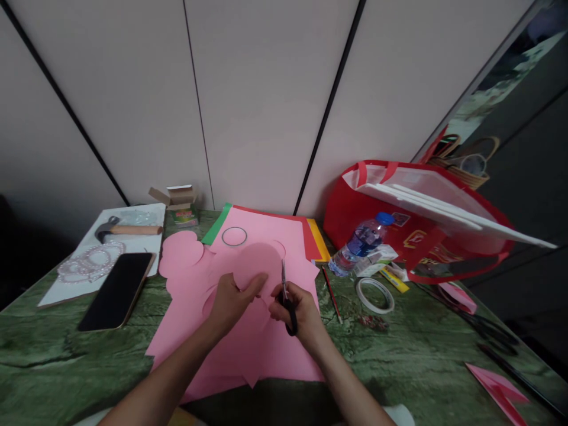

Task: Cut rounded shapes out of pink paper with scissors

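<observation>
Between the thumb and fingers of my left hand is a pink paper circle, lifted above the other sheets. My right hand grips a pair of scissors with black handles, blades pointing up and away from me. The blades are at the right edge of the circle; whether they touch it I cannot tell. Beneath both hands lie pink paper sheets with cut-out curves. More rounded pink paper pieces rest to the left. A thin dark ring lies on the pink sheet behind the hands.
Left are a hammer, beaded strands, a phone and an opened small box. Right are a pencil, a tape roll, a water bottle and a red bag. A wall closes the back.
</observation>
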The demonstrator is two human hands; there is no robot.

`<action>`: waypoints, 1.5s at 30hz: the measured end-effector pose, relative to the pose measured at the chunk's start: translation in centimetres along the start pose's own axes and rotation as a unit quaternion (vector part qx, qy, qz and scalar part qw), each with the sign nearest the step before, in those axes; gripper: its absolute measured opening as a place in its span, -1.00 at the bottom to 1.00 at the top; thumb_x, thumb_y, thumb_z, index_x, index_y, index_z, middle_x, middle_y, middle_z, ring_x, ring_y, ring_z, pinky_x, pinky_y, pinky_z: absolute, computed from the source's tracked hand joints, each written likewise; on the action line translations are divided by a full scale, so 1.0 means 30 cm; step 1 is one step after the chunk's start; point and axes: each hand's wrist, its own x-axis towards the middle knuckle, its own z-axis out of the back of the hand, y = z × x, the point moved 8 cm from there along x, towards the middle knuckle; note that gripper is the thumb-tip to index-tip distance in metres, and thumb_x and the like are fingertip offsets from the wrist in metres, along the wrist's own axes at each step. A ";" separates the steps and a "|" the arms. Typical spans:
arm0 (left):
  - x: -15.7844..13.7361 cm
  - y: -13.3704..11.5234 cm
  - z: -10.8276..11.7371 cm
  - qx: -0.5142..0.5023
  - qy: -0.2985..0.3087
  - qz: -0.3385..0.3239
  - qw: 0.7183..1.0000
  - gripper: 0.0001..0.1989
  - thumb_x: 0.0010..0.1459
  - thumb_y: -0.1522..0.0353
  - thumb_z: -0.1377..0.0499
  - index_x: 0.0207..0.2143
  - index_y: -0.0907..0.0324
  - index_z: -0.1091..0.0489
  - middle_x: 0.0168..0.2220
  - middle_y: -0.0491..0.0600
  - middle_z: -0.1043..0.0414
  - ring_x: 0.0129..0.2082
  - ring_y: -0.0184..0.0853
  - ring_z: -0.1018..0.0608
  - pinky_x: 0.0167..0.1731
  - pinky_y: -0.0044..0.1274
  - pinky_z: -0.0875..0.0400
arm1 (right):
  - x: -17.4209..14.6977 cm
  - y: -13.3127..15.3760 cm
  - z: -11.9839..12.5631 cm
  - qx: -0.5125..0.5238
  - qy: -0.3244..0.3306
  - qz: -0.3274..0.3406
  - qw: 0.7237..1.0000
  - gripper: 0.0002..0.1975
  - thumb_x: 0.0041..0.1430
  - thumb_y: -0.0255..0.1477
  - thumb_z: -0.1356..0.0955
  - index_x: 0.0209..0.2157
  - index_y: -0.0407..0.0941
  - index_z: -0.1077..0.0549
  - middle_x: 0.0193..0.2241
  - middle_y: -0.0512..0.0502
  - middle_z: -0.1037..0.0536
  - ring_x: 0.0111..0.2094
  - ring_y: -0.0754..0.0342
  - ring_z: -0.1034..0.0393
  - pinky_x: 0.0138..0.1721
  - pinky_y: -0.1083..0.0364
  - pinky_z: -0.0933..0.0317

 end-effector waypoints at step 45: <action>0.122 0.304 -0.056 -0.327 -0.040 0.212 0.920 -0.85 -0.02 0.34 -0.19 -0.43 0.26 -0.33 -0.43 0.04 -0.45 -0.47 -0.40 -0.50 -0.36 -0.51 -0.34 | 0.071 -0.024 0.230 -0.602 -0.127 0.012 0.788 -0.75 -0.01 -0.57 -0.27 -0.24 -0.08 -0.39 -0.48 -0.10 -0.53 -0.45 -0.01 -0.40 -0.50 0.16 0.00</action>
